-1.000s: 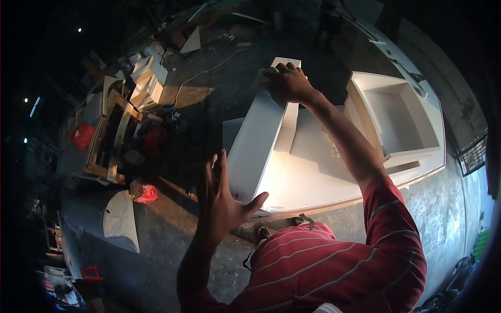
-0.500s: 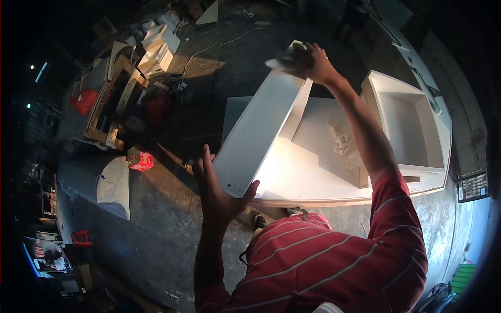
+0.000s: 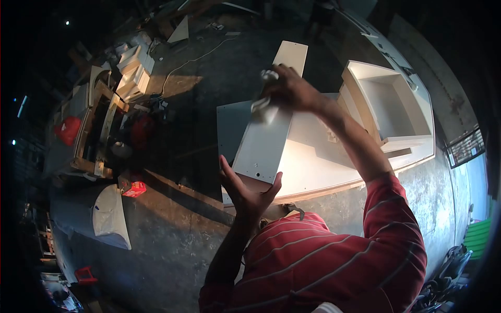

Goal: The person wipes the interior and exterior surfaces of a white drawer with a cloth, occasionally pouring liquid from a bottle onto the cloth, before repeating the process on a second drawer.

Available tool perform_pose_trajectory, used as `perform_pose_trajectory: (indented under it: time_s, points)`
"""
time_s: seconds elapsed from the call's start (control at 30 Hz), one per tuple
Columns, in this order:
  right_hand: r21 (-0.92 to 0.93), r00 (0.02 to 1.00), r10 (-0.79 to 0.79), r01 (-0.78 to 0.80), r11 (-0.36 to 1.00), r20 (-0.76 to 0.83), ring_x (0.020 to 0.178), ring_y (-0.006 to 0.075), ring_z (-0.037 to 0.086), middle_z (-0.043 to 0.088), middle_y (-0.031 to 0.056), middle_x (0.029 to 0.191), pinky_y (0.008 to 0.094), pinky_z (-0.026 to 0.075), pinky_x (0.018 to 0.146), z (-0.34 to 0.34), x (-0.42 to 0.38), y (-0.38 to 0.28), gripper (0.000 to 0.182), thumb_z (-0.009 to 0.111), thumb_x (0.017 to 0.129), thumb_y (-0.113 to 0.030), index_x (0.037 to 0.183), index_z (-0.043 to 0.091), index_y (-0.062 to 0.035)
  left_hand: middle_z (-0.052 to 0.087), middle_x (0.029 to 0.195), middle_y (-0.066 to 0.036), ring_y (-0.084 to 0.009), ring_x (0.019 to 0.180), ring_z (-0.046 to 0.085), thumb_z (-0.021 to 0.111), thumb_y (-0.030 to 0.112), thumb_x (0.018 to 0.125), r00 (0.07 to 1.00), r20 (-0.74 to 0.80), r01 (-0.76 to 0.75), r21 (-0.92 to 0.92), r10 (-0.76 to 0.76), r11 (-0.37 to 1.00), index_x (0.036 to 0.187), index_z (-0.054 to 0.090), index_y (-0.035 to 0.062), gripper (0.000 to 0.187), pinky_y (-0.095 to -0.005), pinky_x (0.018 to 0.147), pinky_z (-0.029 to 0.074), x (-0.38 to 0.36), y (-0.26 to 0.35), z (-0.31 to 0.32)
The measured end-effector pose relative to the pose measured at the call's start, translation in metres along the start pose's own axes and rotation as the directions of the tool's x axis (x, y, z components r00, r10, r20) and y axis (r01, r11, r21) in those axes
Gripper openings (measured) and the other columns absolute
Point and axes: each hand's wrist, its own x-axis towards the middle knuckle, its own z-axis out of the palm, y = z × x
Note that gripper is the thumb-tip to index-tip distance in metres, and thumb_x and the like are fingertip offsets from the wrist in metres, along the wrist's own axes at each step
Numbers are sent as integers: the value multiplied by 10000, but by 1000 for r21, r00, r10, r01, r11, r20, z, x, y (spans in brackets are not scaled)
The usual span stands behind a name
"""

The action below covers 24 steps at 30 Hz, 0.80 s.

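Dim workshop, concrete floor (image 3: 172,229), clutter of offcuts (image 3: 130,70) far left. The left hand (image 3: 249,192) cups the near end of a white board (image 3: 271,130); the right hand (image 3: 289,88) presses a rag (image 3: 263,101) on it, above the white worktable (image 3: 323,167).

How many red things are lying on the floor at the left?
3: a red bag by the wooden frames, a red box near the white curved panel, and a red item lower left. Dark areas may hide more.

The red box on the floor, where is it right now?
In the head view the red box lies on the floor at the left, below the wooden frames and just above a white curved panel.
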Motion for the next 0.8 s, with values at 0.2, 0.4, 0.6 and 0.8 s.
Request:
perform_pose_trajectory:
  time_s: [0.2, 0.4, 0.6, 0.8]
  points:
    - [63, 997, -17, 13, 998, 69, 1072, 310, 472, 572, 115, 1089, 447, 338, 943, 13, -17, -21, 293, 538, 790, -332, 959, 693, -149, 315, 1215, -272, -372, 1095, 367, 834, 362, 598, 995, -12, -103, -2, 103, 995, 1428, 58, -57, 1211, -488, 936, 320, 4, -10, 5]
    - [253, 966, -213, 172, 952, 146, 1055, 330, 486, 560, 153, 1067, 477, 360, 894, 12, -20, -88, 349, 639, 701, -382, 873, 659, -79, 381, 1113, -254, -366, 998, 417, 853, 385, 580, 948, -101, -296, 57, 301, 953, 1419, 102, -79, 1218, -465, 856, 360, 8, -19, 5]
    - [7, 992, 125, -126, 992, 29, 1000, 365, 569, 625, 170, 994, 483, 438, 876, 30, 0, -31, 416, 709, 648, -414, 919, 680, -99, 366, 1212, -278, -401, 1099, 409, 839, 324, 612, 994, -51, -96, -50, 94, 994, 1457, 80, 4, 1180, -483, 955, 325, 2, -12, 4]
    - [-160, 977, 212, -210, 964, -4, 1122, 324, 503, 554, 182, 1182, 443, 383, 945, 49, 6, -47, 562, 716, 604, -415, 1041, 651, -69, 272, 1436, -273, -381, 1320, 321, 746, 431, 705, 964, -135, -243, -109, 228, 964, 1466, 106, 14, 1078, -493, 1095, 237, 7, -24, 16]
